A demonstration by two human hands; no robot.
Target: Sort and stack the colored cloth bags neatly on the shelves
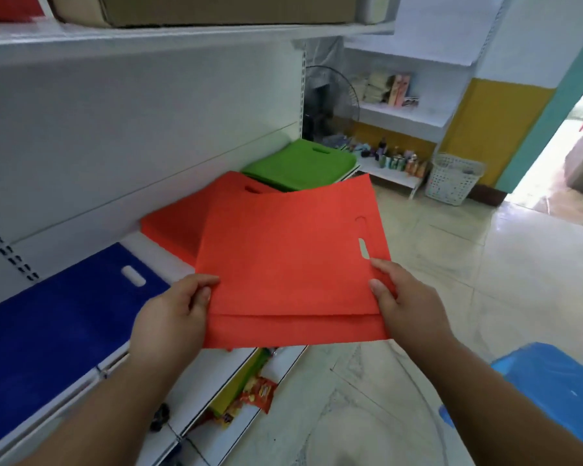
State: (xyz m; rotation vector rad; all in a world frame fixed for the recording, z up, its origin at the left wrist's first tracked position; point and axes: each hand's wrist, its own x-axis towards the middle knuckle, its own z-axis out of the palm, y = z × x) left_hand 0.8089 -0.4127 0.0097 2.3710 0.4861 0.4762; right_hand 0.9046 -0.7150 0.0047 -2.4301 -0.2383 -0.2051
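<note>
Two flat orange cloth bags, one laid on the other, hang in the air in front of the shelf. My left hand pinches their near left corner, thumb on top. Gripping the near right edge, just below the handle slot, is my right hand. On the white shelf behind them lies a stack of orange bags. A stack of blue bags sits to its left and a stack of green bags lies farther along the shelf.
A cardboard box sits on the upper shelf. Snack packets lie on the lowest shelf by the tiled floor. A blue plastic stool stands at my right. Farther off are a fan, a white basket and a low shelf of bottles.
</note>
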